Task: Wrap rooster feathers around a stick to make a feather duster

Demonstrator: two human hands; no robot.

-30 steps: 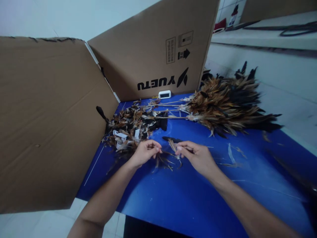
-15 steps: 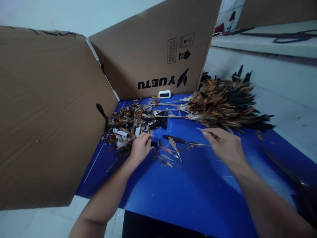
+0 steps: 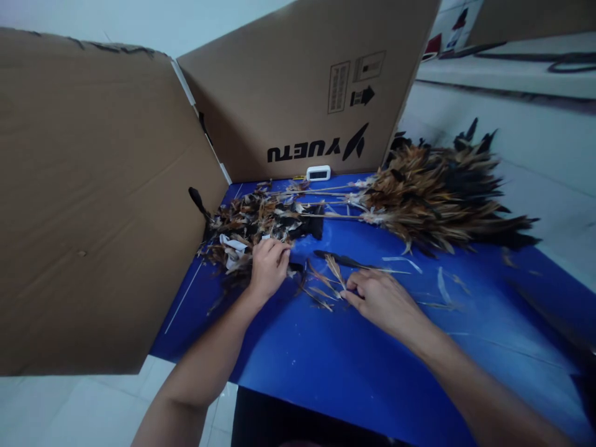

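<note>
From where I am standing, the right hand (image 3: pixel 384 301) is touching, with fingertips close together, the lower end of a small brown feather (image 3: pixel 334 268) just left of it on the blue surface (image 3: pixel 298 347), but I cannot tell if it is really pinching it. The left hand (image 3: pixel 269 268) is resting with curled fingers beside the heap of loose feathers (image 3: pixel 254 217), and I cannot tell whether it is grasping something. Thin feathers (image 3: pixel 323 292) are lying very near the right fingertips, so, I think, a careless pinch could be catching or bending them too.
</note>
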